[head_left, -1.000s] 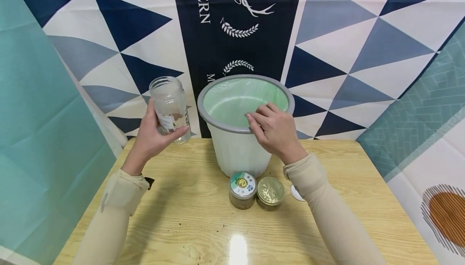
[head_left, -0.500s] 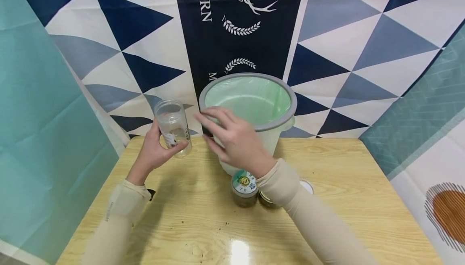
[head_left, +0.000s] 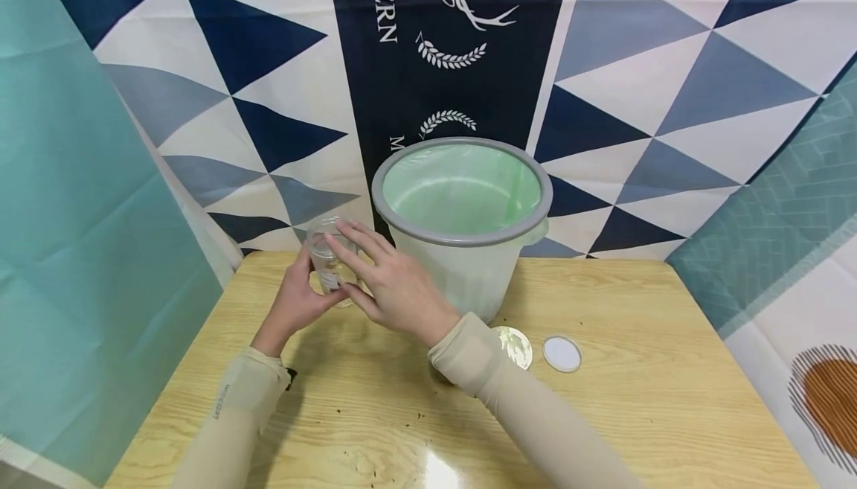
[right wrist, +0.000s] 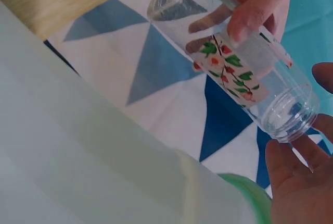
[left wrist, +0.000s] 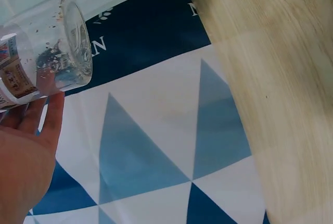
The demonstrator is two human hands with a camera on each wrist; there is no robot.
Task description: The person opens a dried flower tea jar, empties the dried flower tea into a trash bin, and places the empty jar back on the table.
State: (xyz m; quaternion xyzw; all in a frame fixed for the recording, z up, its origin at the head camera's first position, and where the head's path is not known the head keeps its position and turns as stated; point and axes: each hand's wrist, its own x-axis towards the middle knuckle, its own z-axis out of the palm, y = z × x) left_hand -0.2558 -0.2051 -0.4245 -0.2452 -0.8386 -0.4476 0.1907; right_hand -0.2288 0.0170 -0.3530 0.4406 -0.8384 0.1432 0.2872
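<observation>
My left hand (head_left: 297,307) grips a clear jar (head_left: 326,273) by its side, fingers on one side and thumb on the other. No lid covers the jar's mouth. Small dark bits cling inside near the jar's base (left wrist: 70,41) in the left wrist view. The right wrist view shows a flower print (right wrist: 226,70) on its wall. My right hand (head_left: 402,292) reaches across to the jar, its fingers spread and fairly straight. Its fingertips (right wrist: 276,153) are right at the jar's threaded mouth (right wrist: 291,114).
A white bin (head_left: 462,273) with a grey rim and pale green liner stands at the back of the wooden table (head_left: 636,400). Right of my sleeve lie a gold lid (head_left: 515,347) and a white disc (head_left: 562,353). The sleeve hides the jars below. Dark specks dot the table.
My left hand has lowered the clear jar and shifted slightly right. My right hand has moved left from the bin's rim to the jar's mouth, its fingers spreading.
</observation>
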